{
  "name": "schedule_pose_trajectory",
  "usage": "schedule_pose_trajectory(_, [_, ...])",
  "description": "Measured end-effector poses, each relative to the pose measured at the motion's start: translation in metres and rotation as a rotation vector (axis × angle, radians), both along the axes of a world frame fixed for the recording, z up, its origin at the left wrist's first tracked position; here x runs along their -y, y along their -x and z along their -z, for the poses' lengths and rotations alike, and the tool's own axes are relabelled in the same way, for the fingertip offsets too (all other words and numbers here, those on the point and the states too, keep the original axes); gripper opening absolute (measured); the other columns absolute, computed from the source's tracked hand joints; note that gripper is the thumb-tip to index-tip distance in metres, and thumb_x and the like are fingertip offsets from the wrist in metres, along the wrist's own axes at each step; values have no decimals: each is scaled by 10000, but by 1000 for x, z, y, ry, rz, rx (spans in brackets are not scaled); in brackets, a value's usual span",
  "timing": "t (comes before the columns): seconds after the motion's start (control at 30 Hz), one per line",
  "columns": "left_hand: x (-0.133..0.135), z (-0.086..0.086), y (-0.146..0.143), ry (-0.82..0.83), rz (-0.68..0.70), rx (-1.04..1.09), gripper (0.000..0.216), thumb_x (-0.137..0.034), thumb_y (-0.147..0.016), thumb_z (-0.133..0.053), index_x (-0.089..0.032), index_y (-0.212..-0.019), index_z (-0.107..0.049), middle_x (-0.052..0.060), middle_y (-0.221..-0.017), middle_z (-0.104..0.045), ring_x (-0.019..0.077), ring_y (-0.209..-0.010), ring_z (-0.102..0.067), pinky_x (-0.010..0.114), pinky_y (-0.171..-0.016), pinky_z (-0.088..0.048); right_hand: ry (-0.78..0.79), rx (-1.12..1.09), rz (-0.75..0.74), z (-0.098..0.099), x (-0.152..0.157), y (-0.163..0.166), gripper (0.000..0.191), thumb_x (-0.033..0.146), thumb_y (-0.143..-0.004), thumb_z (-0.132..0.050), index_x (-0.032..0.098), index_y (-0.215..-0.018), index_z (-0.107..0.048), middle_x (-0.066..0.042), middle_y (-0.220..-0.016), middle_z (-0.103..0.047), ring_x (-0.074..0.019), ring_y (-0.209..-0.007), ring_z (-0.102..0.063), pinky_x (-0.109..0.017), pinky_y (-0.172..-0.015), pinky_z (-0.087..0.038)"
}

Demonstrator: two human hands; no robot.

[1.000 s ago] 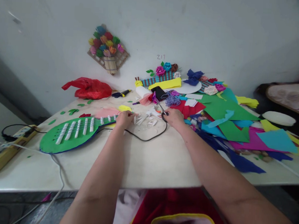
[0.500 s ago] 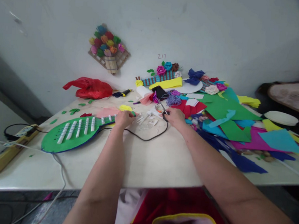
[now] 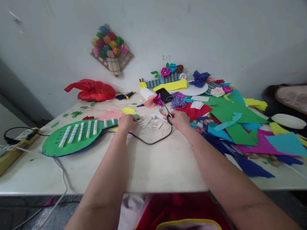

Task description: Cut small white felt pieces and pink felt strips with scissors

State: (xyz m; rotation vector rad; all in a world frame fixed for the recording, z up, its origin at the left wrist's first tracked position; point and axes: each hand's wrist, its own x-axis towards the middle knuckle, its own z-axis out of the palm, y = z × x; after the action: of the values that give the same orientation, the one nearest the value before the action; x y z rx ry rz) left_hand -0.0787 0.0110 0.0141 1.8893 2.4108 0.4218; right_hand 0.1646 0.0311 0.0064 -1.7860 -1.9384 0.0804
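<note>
Currently | right hand (image 3: 179,120), right of centre: curled round scissors (image 3: 166,110) | left hand (image 3: 127,123), centre: fingers bent at green lute (image 3: 53,145), left of frame; grip cannot be told | advice: steady lute, blades away from white bars (image 3: 80,132)

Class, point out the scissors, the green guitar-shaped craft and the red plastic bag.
Scissors (image 3: 166,109): head view, on the blades.
Green guitar-shaped craft (image 3: 83,140): head view, on the green face of its body.
Red plastic bag (image 3: 96,91): head view, on its crumpled middle.
</note>
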Motion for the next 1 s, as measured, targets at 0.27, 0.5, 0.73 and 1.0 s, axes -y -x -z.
schedule_pose_trajectory(0.27, [-3, 6, -9, -94, 53, 0, 267, -405, -692, -567, -247, -850, -713, 75, -883, -699, 252, -859, -613, 293, -668, -416, -9, -8, -16, -1, 3, 0, 392, 512, -728, -530, 241, -968, -680, -68, -930, -693, -226, -866, -615, -276, -656, -430])
schedule_pose_trajectory(0.5, [-7, 11, -9, -83, 96, -7, 280, -378, -694, -564, -260, -896, -718, 67, -918, -700, 247, -875, -607, 288, -689, -413, 1, 14, -6, -1, 3, 1, 408, 526, -730, -530, 236, -976, -677, -72, -924, -690, -228, -868, -611, -277, -655, -428])
schedule_pose_trajectory(0.73, [-7, 10, -6, -158, 28, 71, 331, -487, -734, -518, -261, -867, -719, 53, -824, -699, 226, -820, -607, 271, -652, -404, -22, 13, 13, 0, 0, -2, 413, 543, -718, -527, 245, -952, -690, -68, -887, -696, -223, -839, -616, -273, -638, -419])
schedule_pose_trajectory(1.0, [0, 6, -18, -275, 301, 43, 203, -379, -719, -592, -226, -778, -711, 47, -943, -672, 233, -990, -513, 282, -769, -420, 22, -23, 112, -11, 1, -9, 404, 555, -733, -487, 267, -911, -708, -69, -918, -696, -223, -876, -611, -286, -664, -430])
